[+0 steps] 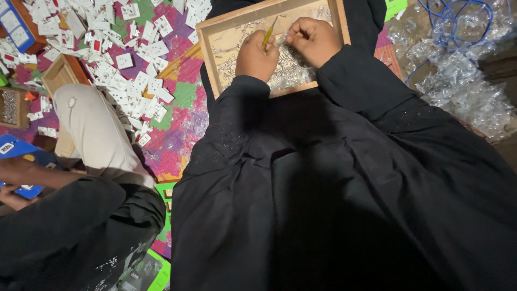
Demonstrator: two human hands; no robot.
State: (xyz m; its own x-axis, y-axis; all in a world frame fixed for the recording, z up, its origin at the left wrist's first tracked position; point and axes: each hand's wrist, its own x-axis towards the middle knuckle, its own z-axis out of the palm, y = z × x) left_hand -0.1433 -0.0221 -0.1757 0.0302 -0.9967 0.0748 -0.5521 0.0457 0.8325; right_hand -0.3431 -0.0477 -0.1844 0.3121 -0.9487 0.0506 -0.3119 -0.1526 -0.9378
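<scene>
It looked like a home workshop on the floor. Left of the wooden tray, small white cards lay strewn over a patchwork mat; right of the tray sat heaped clear plastic bags.

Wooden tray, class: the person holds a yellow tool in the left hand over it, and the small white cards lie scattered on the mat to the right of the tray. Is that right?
Not quite. The head view shows the small white cards scattered on the mat to the left of the wooden tray, not the right. The left hand does hold the yellow tool over the tray.
</scene>
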